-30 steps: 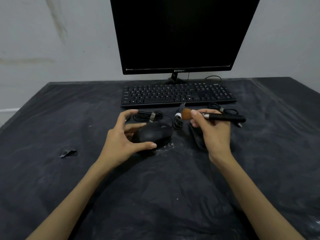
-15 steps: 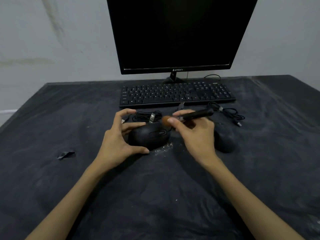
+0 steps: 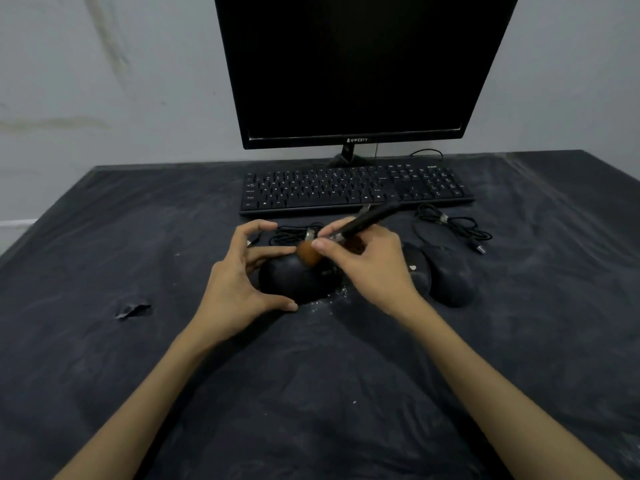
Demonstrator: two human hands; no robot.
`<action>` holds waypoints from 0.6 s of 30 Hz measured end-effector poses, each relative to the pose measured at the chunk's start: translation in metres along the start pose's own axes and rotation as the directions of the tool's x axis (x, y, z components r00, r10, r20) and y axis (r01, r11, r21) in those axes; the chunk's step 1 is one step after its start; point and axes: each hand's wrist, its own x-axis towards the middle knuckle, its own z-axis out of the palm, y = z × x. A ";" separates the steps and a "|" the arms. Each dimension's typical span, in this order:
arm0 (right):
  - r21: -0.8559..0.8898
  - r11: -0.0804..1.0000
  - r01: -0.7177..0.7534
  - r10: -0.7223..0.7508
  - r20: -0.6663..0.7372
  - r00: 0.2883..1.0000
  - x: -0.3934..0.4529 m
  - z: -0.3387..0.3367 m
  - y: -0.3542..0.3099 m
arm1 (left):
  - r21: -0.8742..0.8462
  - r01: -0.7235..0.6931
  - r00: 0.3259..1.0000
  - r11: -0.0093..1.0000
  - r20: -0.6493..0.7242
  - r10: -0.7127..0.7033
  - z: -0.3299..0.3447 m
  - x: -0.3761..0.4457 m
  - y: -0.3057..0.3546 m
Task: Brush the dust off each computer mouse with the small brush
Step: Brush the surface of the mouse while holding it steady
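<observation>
The left hand [image 3: 239, 282] cups the left mouse [image 3: 298, 280] near the middle of the table [image 3: 104, 341], thumb against its near edge and fingers curled round the far side, steadying it. The right hand [image 3: 367, 268] pinches the small brush [image 3: 349, 230] low on its black handle, the handle slanting up and away toward the keyboard [image 3: 353, 192], and the orange-brown bristle head [image 3: 309, 253] sits on the top of that mouse, by the far edge.

Pale dust specks [image 3: 332, 297] lie on the dark cover just right of the mouse, on its near side. To the right sit two more mice, the middle mouse [image 3: 417, 271] half hidden behind the right wrist and the right mouse [image 3: 450, 278] touching or just beside it; I cannot tell which. A bundled cable [image 3: 453, 225] lies beyond them, another coil [image 3: 294, 233] beyond the left mouse, and the dark monitor [image 3: 360, 67] stands at the far side.

The risk, as I judge it, is that strokes swept rightward would throw dust onto the neighbouring mice, which lie close. The right wrist hangs right above the middle mouse and could nudge it. A hard stroke might also skid the held mouse if the left hand's hold is light, or catch bristles on the coil behind.
</observation>
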 end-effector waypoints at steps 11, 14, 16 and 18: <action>-0.153 0.986 -0.068 0.087 0.120 0.989 0.013 0.001 -0.001 | 0.008 0.002 1.000 1.000 0.016 -0.002 -0.001 0.000 -0.001; -0.362 0.929 -0.078 0.068 -0.041 0.997 0.022 -0.015 0.002 | 0.003 -0.002 1.000 1.000 0.011 0.002 0.000 0.000 -0.001; -0.206 0.978 -0.043 0.029 -0.070 0.997 0.018 -0.019 -0.003 | 0.011 -0.010 1.000 1.000 0.013 0.010 0.000 0.001 -0.001; -0.063 0.998 -0.005 0.006 0.016 1.000 0.010 -0.014 -0.008 | 0.017 -0.012 1.000 1.000 0.017 0.011 -0.001 0.001 -0.001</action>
